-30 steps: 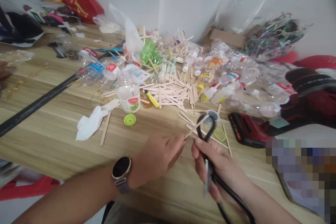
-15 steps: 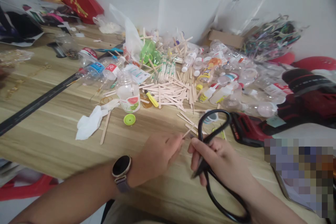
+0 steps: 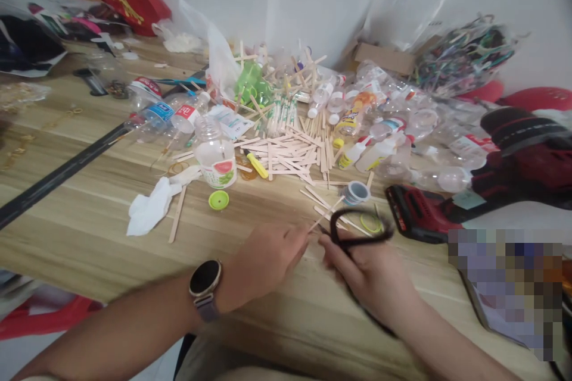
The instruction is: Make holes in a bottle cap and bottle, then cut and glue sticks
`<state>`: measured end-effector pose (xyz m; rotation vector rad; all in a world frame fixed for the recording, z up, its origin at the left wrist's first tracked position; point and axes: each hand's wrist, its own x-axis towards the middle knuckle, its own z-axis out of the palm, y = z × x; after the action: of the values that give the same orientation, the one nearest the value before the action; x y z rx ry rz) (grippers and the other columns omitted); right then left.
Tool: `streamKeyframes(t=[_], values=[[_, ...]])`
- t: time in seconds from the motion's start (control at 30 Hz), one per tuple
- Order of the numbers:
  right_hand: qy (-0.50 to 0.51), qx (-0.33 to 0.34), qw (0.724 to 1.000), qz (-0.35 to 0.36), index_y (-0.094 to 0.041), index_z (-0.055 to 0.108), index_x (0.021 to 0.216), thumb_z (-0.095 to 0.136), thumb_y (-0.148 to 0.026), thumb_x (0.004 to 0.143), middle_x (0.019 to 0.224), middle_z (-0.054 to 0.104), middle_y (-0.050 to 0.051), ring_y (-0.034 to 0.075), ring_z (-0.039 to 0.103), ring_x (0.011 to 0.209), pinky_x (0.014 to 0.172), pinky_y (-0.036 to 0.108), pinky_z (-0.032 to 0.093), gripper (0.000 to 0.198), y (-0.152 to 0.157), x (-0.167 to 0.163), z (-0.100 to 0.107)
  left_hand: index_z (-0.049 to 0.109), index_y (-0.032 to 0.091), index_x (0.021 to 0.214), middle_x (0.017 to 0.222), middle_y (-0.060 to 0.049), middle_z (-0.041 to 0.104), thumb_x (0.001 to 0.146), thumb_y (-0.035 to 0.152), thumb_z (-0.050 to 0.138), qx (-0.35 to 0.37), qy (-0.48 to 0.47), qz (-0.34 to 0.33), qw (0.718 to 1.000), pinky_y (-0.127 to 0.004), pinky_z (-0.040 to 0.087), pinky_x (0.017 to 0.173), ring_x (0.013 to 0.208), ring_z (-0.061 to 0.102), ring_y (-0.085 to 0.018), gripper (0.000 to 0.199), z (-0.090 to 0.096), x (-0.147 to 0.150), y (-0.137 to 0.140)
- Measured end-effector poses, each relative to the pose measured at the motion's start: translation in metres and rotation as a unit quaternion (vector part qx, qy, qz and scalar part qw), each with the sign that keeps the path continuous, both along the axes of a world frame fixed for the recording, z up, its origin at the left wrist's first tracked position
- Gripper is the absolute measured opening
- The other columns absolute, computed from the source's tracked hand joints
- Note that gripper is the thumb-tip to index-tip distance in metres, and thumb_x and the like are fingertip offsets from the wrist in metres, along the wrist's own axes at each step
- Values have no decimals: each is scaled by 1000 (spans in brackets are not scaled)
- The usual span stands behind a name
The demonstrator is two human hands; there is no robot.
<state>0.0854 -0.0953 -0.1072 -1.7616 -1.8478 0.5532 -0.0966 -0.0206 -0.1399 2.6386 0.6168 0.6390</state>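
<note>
My left hand (image 3: 272, 256) is closed on a thin wooden stick (image 3: 328, 214), whose free end points up and to the right. Close beside it, my right hand (image 3: 370, 268) grips a pair of black-handled scissors (image 3: 361, 239). One handle loop stands above the fingers, blurred by motion, and the other runs down behind the wrist. My hand mostly hides the blades. Just beyond the hands are a small grey cup (image 3: 356, 192) and a yellow-green ring (image 3: 372, 223). A green lid (image 3: 218, 200) lies in front of a clear bottle (image 3: 215, 161) with a watermelon label.
Flat wooden sticks (image 3: 290, 158) lie heaped mid-table, a yellow box cutter (image 3: 256, 165) beside them. Plastic bottles (image 3: 420, 125) crowd the back right. A red-and-black power drill (image 3: 504, 172) lies at right. Crumpled tissue (image 3: 152, 208) and a black strip (image 3: 62, 172) are at left.
The scissors have rotated in my right hand, their upper loop tipping down and uncovering the grey cup. My left hand keeps its hold on the stick, almost unmoved.
</note>
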Motion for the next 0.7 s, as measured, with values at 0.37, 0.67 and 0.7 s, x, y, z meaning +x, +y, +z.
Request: streamKeyframes(t=[0.37, 0.67, 0.7], values=[[101, 21, 992, -76, -20, 66, 65, 49, -49, 92, 53, 64, 4, 16, 63, 48, 46, 25, 47, 44, -3, -9, -6, 60, 19, 105, 79, 1, 62, 103, 40, 30, -337, -111, -33, 934, -25, 43, 66, 73, 57, -12, 37, 14, 1, -1], [93, 26, 995, -19, -21, 63, 63, 46, -38, 95, 50, 63, 0, 13, 60, 45, 46, 23, 46, 40, -6, -10, -12, 43, 20, 74, 50, 10, 25, 95, 40, 49, -741, -217, -163, 614, -21, 19, 43, 43, 17, -7, 29, 20, 1, 15], [112, 0, 993, -36, -20, 64, 65, 45, -40, 96, 51, 63, 0, 12, 60, 45, 46, 22, 46, 42, -8, -11, -14, 42, 21, 74, 50, 11, 24, 95, 39, 49, -740, -252, -153, 604, -21, 19, 43, 43, 16, -7, 28, 20, 1, 18]])
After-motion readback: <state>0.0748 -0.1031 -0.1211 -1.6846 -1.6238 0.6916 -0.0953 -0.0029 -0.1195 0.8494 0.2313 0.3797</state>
